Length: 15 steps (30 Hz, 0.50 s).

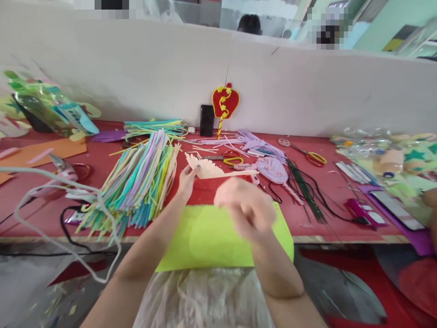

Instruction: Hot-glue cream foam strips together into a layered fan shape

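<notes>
My left hand (187,180) pinches a pale peach, fan-shaped piece of pipe cleaners (208,168) at its left end. One longer strip sticks out of it to the right. In front of it, nearer to me, my right hand (246,205) is raised over a yellow-green sheet (211,237). Motion blurs its fingers; they look curled, but whether anything is in them cannot be made out. Just behind the fan piece lie yellow-handled scissors (234,159). To the left of my left hand rests a big bundle of pastel pipe cleaners (136,177).
A red heart-shaped ornament (225,102) and a black phone (206,120) stand by the wall. On the right are a lilac pipe-cleaner piece (272,170), dark green stems (305,191), more scissors (316,158) and a purple box (367,213). A white cable (68,177) loops at left.
</notes>
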### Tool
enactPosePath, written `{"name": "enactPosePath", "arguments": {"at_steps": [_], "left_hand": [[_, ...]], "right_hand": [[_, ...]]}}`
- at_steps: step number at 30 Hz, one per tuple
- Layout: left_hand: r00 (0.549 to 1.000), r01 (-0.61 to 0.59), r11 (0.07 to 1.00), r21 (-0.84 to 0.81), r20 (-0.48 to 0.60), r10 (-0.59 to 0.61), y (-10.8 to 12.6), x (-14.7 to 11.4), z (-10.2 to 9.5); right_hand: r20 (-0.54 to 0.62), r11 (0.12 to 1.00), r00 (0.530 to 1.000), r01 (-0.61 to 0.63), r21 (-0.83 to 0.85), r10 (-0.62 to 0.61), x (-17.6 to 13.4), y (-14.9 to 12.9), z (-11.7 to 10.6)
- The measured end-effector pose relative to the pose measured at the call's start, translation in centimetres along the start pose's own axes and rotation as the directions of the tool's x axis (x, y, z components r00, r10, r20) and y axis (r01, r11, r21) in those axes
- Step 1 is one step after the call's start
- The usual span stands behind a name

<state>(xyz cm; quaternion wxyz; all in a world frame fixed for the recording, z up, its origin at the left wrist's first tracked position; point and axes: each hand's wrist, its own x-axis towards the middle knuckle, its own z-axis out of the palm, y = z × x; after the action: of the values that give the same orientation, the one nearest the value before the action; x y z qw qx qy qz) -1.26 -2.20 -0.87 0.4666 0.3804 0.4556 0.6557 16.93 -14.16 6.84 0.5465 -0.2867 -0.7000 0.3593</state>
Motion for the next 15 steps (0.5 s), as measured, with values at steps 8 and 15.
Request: {"name": "enactPosePath", "arguments": {"at_steps": [8,15], "left_hand": [[0.916,-0.315,0.907,0.28,-0.16,0.367,2.2,-1.5,-0.2],[0.855,-0.501,0.768,0.399,0.365,0.368,2.6,-3.3,1.3]], "right_hand": [[-0.26,0.958,0.939,-0.262,-0.119,0.225,5.0,8.3,0.9],[-0.041,0.821,0.909,-0.355,0.448,0.415,4.2,11.4,2.3]]}}
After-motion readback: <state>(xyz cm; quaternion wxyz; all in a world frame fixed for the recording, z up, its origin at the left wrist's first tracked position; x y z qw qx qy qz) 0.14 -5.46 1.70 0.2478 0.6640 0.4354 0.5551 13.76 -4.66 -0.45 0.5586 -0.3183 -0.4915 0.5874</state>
